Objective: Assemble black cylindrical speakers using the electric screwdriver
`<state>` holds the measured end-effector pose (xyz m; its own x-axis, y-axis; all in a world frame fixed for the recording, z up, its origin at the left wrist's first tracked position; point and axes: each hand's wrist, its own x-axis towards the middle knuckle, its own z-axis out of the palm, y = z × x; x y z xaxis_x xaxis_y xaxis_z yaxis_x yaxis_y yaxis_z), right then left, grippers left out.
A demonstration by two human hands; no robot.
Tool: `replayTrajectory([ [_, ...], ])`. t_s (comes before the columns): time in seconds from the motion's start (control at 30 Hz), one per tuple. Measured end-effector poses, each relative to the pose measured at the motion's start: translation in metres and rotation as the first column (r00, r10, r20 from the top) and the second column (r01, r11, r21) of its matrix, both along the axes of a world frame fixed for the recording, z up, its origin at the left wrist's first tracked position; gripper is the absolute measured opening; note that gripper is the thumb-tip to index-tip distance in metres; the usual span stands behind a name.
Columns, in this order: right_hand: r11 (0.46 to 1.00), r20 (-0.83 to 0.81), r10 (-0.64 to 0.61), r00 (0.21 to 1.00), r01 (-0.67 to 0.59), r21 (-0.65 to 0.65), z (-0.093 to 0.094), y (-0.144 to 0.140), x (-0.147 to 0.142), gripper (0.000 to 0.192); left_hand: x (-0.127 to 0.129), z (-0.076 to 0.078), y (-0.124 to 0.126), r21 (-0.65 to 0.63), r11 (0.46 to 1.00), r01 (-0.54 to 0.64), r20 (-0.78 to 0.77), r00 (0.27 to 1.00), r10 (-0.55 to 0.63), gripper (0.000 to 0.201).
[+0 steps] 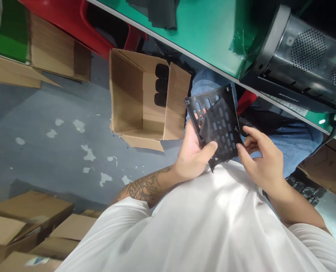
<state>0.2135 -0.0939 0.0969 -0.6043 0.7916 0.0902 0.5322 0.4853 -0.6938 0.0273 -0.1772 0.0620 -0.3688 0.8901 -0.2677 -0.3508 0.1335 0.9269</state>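
My left hand (194,153) grips a black plastic panel (227,92) with rows of long slots, its thumb on top and fingers underneath. A thin, dark, see-through sheet (213,122) lies askew over the panel, and the slots show through it. The left thumb presses on the sheet near its lower left side. At the panel's right edge is my right hand (260,156), its thumb touching the edge and its index finger raised beside it. The other right fingers are curled and partly hidden.
An open cardboard box (128,94) stands on the floor to the left, with several black pieces along its inner wall. Across the top runs a green table (204,34) bearing dark sheets (163,13) and a perforated metal machine (306,49). More cardboard boxes (34,207) sit lower left.
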Motion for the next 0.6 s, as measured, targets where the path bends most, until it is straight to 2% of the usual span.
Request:
replayTrajectory([
  [0.13,0.994,-0.111,-0.038,0.993,0.049,0.099,0.01,0.014,-0.008,0.014,0.006,-0.009,0.003,-0.099,0.994,-0.045,0.241,0.968,0.068,0.063],
  [0.23,0.986,-0.24,-0.063,0.969,0.098,0.135,0.018,0.026,-0.014,0.013,0.006,-0.01,0.003,-0.187,0.982,-0.013,0.362,0.929,0.081,0.065],
  [0.3,0.955,-0.356,-0.06,0.933,0.158,0.251,0.022,0.035,-0.019,0.013,0.005,-0.009,0.002,-0.211,0.977,0.002,0.398,0.913,0.084,0.068],
  [0.33,0.928,-0.38,0.0,0.925,0.141,0.344,0.025,0.039,-0.021,0.012,0.004,-0.008,0.001,-0.221,0.975,0.013,0.415,0.906,0.081,0.069],
  [0.4,0.841,-0.312,0.216,0.925,-0.014,0.541,0.027,0.044,-0.026,0.01,0.004,-0.009,-0.001,-0.244,0.969,0.045,0.453,0.889,0.073,0.069],
  [0.47,0.737,-0.105,0.389,0.915,-0.241,0.631,0.026,0.043,-0.03,0.008,0.006,-0.011,-0.003,-0.26,0.964,0.061,0.486,0.871,0.076,0.07],
  [0.53,0.674,0.096,0.439,0.894,-0.398,0.623,0.021,0.037,-0.033,0.007,0.007,-0.016,-0.006,-0.261,0.964,0.042,0.498,0.862,0.097,0.069],
  [0.6,0.646,0.272,0.425,0.863,-0.5,0.577,0.014,0.028,-0.035,0.006,0.009,-0.021,-0.007,-0.256,0.966,0.037,0.501,0.86,0.1,0.067],
])
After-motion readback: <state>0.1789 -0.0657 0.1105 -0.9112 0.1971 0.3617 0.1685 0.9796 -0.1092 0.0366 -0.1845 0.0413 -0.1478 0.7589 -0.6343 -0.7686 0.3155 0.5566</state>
